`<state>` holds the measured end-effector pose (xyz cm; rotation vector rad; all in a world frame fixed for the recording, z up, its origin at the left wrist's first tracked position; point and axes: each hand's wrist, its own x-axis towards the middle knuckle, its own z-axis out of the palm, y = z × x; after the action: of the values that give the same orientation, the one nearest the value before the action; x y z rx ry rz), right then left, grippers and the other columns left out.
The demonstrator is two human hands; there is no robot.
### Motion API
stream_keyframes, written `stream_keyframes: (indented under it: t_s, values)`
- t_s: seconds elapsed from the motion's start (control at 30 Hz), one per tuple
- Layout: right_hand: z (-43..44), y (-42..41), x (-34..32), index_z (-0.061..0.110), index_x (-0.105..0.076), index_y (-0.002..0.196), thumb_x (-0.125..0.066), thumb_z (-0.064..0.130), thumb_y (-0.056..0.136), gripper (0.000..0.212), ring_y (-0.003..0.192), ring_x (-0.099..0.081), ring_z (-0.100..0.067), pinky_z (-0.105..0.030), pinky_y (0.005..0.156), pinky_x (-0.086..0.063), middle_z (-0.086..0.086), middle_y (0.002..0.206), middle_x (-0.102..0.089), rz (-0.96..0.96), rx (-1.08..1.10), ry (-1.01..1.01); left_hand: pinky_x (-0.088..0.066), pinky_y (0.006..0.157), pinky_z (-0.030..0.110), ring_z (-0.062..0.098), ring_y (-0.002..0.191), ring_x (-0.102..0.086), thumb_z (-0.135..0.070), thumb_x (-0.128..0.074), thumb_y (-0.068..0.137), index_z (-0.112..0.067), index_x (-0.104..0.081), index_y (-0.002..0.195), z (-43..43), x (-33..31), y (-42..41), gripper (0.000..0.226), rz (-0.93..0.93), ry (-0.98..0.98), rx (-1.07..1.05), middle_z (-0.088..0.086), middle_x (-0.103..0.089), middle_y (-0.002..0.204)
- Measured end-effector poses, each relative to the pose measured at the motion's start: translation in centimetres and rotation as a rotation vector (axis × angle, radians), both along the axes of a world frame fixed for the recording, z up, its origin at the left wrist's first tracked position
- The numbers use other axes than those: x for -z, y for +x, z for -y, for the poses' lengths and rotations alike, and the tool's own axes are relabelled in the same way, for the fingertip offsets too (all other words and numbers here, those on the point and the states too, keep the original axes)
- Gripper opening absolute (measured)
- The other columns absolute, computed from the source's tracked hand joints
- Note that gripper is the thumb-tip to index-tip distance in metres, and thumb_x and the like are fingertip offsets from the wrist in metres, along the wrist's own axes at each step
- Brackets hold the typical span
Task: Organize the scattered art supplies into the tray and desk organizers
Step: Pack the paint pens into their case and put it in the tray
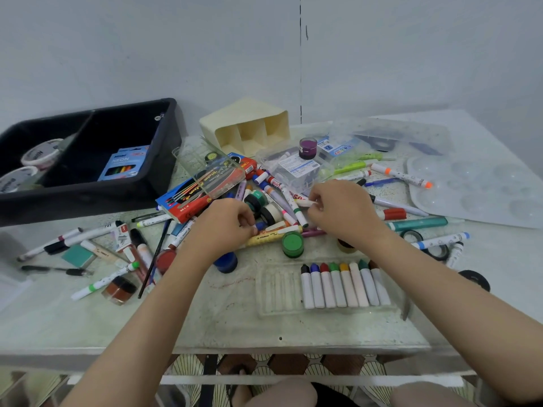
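The pale table (235, 324) carries everything, with a heap of pens, tape rolls and paint pots spread across its middle. At the far left stands the black tray (88, 195): its left compartment holds two white round containers (41, 152), and its right one holds a blue crayon box (123, 163) leaning against the wall. A clear palette (440, 207) lies flat at the right, and a cream desk organizer (235, 118) lies tipped on its side at the back, its three openings facing the camera. Near the front edge sits a clear marker tray (276, 289) with eight capped markers (343, 286) side by side in its right half, caps pointing away from the person. Both hands are over the heap, close together but apart. The right hand (345, 208) has its fingers curled, thumb and fingertips pinching one end of a white marker (304, 202). The marker's long axis runs roughly left to right, and its free end sticks out leftward from the fingertips, just above the pile. The left hand (226, 223) also has curled fingers, its tips closing on a blue-capped marker (260, 225) lying in the heap. That marker's length runs rightward from the fingertips, though how much of it is gripped is hard to tell. A green paint pot (293, 243) stands just in front, between the wrists.
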<state>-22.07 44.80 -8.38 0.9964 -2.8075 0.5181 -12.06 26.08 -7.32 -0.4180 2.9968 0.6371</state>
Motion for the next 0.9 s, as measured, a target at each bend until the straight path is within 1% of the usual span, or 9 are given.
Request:
stream_keyframes:
  t_s: [0.13,0.2,0.27,0.37,0.47,0.5,0.6,0.7,0.9]
  values:
    - [-1.6,0.7,-0.6,0.010,-0.067,0.086,-0.047,0.016,0.089,0.020,0.070,-0.054,-0.020,-0.031,0.060,-0.039,-0.002,0.073,-0.062,0.032,-0.004,-0.121,-0.041,0.062,0.020,0.001,0.075,-0.052,-0.023,-0.070,0.081,-0.030,-0.059,0.079,0.0,0.2,0.4,0.014,-0.045,0.015,0.008,-0.016,-0.056,0.080]
    - [-2.2,1.2,-1.0,0.014,-0.065,0.085,-0.049,0.016,0.090,0.017,0.068,-0.054,-0.017,-0.031,0.063,-0.042,-0.001,0.072,-0.064,0.176,0.059,-0.253,-0.044,0.064,0.023,0.000,0.076,-0.052,-0.023,-0.069,0.082,-0.033,-0.056,0.078,-0.1,0.4,0.6,0.017,-0.078,0.034,0.006,-0.019,-0.056,0.081]
    - [-2.5,1.7,-1.5,0.017,-0.066,0.083,-0.054,0.015,0.090,0.014,0.063,-0.052,-0.013,-0.026,0.060,-0.042,-0.003,0.077,-0.068,0.499,0.143,-0.495,-0.046,0.067,0.025,0.001,0.077,-0.054,-0.021,-0.068,0.083,-0.034,-0.055,0.078,-0.3,0.7,0.8,0.019,-0.134,0.074,-0.006,-0.019,-0.057,0.081]
    - [-3.1,3.0,-2.2,0.010,-0.067,0.084,-0.056,0.009,0.089,0.012,0.052,-0.043,-0.009,-0.019,0.047,-0.035,-0.008,0.087,-0.070,1.166,0.187,-0.929,-0.049,0.067,0.025,0.002,0.075,-0.059,-0.020,-0.068,0.084,-0.031,-0.056,0.091,-0.7,0.7,1.0,0.018,-0.242,0.185,-0.048,-0.016,-0.063,0.078]
    - [-3.7,4.0,-2.3,0.012,-0.068,0.072,-0.059,0.008,0.080,0.012,0.046,-0.041,-0.007,-0.015,0.042,-0.034,-0.008,0.082,-0.070,1.513,0.148,-1.145,-0.045,0.064,0.015,0.001,0.072,-0.059,-0.017,-0.068,0.084,-0.034,-0.055,0.101,-1.0,0.3,1.2,0.027,-0.349,0.268,-0.058,-0.012,-0.065,0.078]
    - [-3.8,4.2,-2.3,0.012,-0.068,0.075,-0.060,0.009,0.075,0.008,0.045,-0.041,-0.006,-0.015,0.041,-0.034,-0.007,0.081,-0.070,1.558,0.123,-1.164,-0.043,0.062,0.010,-0.001,0.071,-0.059,-0.016,-0.068,0.084,-0.035,-0.055,0.102,-1.2,0.1,1.3,0.029,-0.381,0.289,-0.064,-0.012,-0.065,0.077]
    - [-4.0,4.7,-2.1,0.013,-0.062,0.102,-0.060,0.013,0.067,0.035,0.046,-0.043,-0.007,-0.016,0.042,-0.037,-0.004,0.080,-0.070,1.586,0.013,-1.133,-0.042,0.062,0.005,-0.006,0.071,-0.057,-0.011,-0.067,0.085,-0.034,-0.055,0.101,-1.6,-0.6,1.7,0.030,-0.441,0.352,-0.075,-0.012,-0.065,0.075]
    - [-4.2,5.0,-1.8,0.022,-0.059,0.118,-0.059,0.016,0.070,0.049,0.048,-0.047,-0.008,-0.018,0.045,-0.040,-0.005,0.081,-0.068,1.553,-0.124,-1.044,-0.043,0.062,0.005,-0.006,0.069,-0.058,-0.009,-0.067,0.085,-0.031,-0.057,0.102,-2.1,-1.1,2.3,0.029,-0.445,0.388,-0.076,-0.012,-0.066,0.075]
    - [-4.2,6.1,-1.4,0.034,-0.055,0.128,-0.045,0.002,0.083,0.056,0.050,-0.059,-0.014,-0.021,0.045,-0.046,-0.006,0.071,-0.064,1.602,-0.292,-0.933,-0.050,0.062,0.014,0.006,0.068,-0.061,-0.008,-0.063,0.087,-0.037,-0.060,0.100,-3.3,-2.3,4.4,0.032,-0.463,0.533,-0.096,-0.002,-0.069,0.074]
